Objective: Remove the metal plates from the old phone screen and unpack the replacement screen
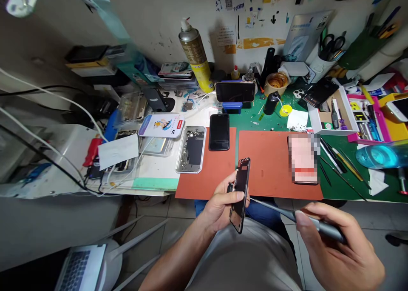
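My left hand [219,206] holds a dark phone screen part [241,189] upright and tilted, in front of my body, below the table's near edge. In my right hand [341,244] is a grey pen-shaped tool [325,229], its thin tip pointing left and reaching close to the right side of the screen part. Whether the tip touches it I cannot tell. On the left orange mat [197,189] lie an opened phone housing [191,150] with its inner parts showing and a black phone [219,132]. Another phone [304,159] with a blurred screen rests on the right orange mat [264,163].
A phone stands on a blue holder [232,107] behind the mats, beside a tall spray can [197,57]. Right of the mats are tweezers [333,155], a white tray [350,125] and a blue bottle [379,156]. Cables [47,148] hang at the left; a laptop [81,265] sits lower left.
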